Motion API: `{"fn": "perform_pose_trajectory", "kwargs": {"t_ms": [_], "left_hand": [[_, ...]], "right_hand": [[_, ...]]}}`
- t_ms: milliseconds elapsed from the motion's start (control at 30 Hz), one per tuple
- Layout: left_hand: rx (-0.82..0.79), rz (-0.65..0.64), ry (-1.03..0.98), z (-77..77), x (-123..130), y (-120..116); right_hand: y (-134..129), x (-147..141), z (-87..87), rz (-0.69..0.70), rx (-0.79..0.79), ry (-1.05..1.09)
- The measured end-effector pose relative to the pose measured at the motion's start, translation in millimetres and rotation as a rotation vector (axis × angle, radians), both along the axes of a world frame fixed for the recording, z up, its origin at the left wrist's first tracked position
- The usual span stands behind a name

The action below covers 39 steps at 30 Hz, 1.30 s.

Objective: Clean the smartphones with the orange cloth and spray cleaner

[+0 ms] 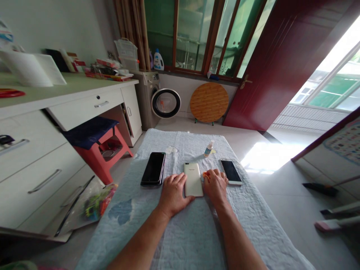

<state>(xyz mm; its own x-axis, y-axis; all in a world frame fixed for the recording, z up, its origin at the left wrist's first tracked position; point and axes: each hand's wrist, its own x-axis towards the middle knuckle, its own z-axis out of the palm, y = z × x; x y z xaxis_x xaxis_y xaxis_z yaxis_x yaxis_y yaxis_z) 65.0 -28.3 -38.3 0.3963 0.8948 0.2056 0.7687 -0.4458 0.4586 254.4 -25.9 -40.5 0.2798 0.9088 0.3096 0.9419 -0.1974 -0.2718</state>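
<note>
A big dark red door (253, 71) is standing open at the back. A light blue quilted cloth (191, 228) is lying in front. On it, the left hand (174, 193) is resting flat, fingers side by side, thumb reaching out, and the right hand (216, 185) is bending its fingers in. A black phone (153, 168) is lying to the left. A pale gold phone (193, 182) is lying back side up between the hands, touching the left one. A white phone (231, 172) with a dark screen is lying to the right. A little spray bottle (208, 149) is standing farther off. A small orange thing (206, 175), too hidden to name, is peeking out from the right hand's grip.
</note>
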Motion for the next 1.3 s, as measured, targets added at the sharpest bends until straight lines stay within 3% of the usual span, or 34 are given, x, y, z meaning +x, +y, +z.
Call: {"fn": "perform_pose_trajectory", "kwargs": {"t_ms": [167, 533, 667, 767, 867, 967, 1100, 1300], "left_hand": [[-0.004, -0.002, -0.022, -1.5, -1.5, 1.2], [0.023, -0.007, -0.021, -5.7, -2.2, 2.1], [0.039, -0.014, -0.022, -7.6, -2.3, 1.7], [0.072, 0.000, -0.049, -8.3, -3.0, 2.0], [0.112, 0.038, -0.118, -7.4, -3.9, 4.0], [0.118, 0.058, -0.164, -4.5, -3.9, 5.7], [0.078, 0.036, -0.121, 0.0, -1.7, 3.2], [0.020, 0.048, -0.114, 4.7, 1.5, -2.0]], "right_hand": [[-1.4, -1.0, 1.6, -0.028, 0.056, 0.014], [1.4, 10.0, -5.4, 0.164, 0.097, 0.141], [5.3, 13.9, -6.5, 0.133, 0.121, 0.144], [2.9, 10.9, -3.1, 0.078, 0.065, 0.097], [-2.2, 4.6, 3.4, 0.029, 0.119, 0.043], [-7.5, -4.5, 9.1, 0.117, 0.179, 0.021], [-12.5, -19.9, 10.2, 0.263, 0.082, 0.021], [-14.4, -33.6, 7.9, 0.219, -0.040, -0.009]]}}
